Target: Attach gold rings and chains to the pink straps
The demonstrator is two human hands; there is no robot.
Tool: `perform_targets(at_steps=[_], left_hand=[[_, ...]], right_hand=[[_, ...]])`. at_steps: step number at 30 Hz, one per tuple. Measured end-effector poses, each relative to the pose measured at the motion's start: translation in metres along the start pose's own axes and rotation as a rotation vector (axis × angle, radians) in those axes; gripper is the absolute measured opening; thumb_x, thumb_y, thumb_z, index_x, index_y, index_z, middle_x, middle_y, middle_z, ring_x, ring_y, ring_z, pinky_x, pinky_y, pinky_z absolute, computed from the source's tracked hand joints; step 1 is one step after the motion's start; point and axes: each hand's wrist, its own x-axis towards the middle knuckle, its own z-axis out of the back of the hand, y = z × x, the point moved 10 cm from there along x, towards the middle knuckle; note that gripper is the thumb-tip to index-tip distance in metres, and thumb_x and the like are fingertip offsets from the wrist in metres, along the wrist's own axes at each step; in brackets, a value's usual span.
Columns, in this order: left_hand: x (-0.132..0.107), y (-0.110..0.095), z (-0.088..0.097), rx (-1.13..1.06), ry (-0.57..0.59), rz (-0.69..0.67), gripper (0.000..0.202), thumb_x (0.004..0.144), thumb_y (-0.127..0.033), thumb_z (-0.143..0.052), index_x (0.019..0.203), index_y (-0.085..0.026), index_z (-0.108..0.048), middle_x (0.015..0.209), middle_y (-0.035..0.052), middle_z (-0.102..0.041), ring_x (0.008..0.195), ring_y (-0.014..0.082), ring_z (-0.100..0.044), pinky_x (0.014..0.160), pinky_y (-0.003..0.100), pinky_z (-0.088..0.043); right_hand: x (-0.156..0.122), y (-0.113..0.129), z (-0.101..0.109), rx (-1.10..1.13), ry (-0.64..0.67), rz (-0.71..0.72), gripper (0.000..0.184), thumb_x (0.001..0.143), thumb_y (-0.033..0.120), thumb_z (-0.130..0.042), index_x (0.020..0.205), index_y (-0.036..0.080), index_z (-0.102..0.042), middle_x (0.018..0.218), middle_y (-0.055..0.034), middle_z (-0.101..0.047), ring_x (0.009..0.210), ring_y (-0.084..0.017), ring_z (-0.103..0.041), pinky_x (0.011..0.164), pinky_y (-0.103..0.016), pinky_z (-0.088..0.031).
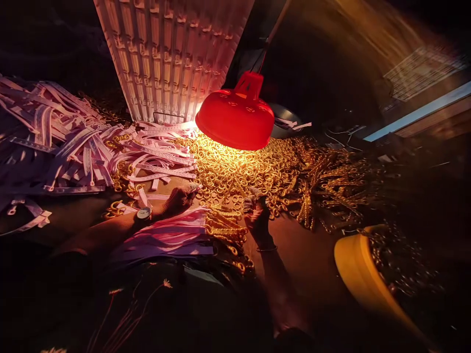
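The left hand [183,197] is seen at the left edge of a heap of gold-coloured metal pieces [239,169], and its fingers are bent and drawn together. Something pale is seen at its fingertips, but whether it is held or worn cannot be told. The right hand [256,212] is placed at the near edge of the same heap, with its fingers curled; whether a piece is grasped by it cannot be told either, because the fingers are in shadow.

A bundle of pink straps [167,233] is laid nearer to the body, below the left hand and its forearm. The strap ends are fitted with gold-coloured clasps [225,226], which are directed toward the right and are found between the two hands, lower than both, just beside the right hand. By the heap, the space farther forward between the hands is filled.

More loose straps [77,142] are piled at the left, beyond the left forearm. On the left wrist a watch [143,213] is worn, and on the right wrist a bracelet [267,249]. The heap is lit from above by a red lamp [235,117]. At the right, a yellow container [355,262] is seen, well apart from the right hand.
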Motion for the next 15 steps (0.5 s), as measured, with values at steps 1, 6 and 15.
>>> perform_targets(at_steps=[1,6,15], left_hand=[[0.002,-0.005,0.01,0.009,-0.052,-0.024,0.024,0.092,-0.024,-0.047,0.095,-0.013,-0.069,0.08,0.0082,-0.068,0.07,0.0147,-0.059,0.066,0.024,-0.046],[0.014,-0.04,0.054,0.079,-0.252,-0.179,0.033,0.096,-0.03,-0.046,0.117,-0.015,-0.066,0.114,0.0131,-0.068,0.102,0.0202,-0.063,0.087,0.031,-0.05],[0.036,-0.017,0.015,0.068,0.229,-0.018,0.026,0.089,-0.032,-0.056,0.071,-0.013,-0.059,0.058,-0.0002,-0.049,0.052,0.0092,-0.037,0.052,0.023,-0.026]], right_hand=[[0.006,0.015,-0.008,0.034,0.017,0.049,0.043,0.084,0.027,-0.051,0.125,0.017,-0.054,0.102,-0.0125,-0.066,0.094,-0.023,-0.066,0.085,-0.041,-0.056],[0.028,0.087,-0.039,0.084,0.139,0.231,0.039,0.094,0.027,-0.047,0.131,0.019,-0.052,0.116,-0.0135,-0.067,0.099,-0.022,-0.067,0.086,-0.037,-0.057],[0.057,0.137,-0.096,0.256,0.312,0.29,0.037,0.097,0.036,-0.046,0.129,0.018,-0.051,0.115,-0.014,-0.066,0.099,-0.023,-0.065,0.086,-0.039,-0.055]])
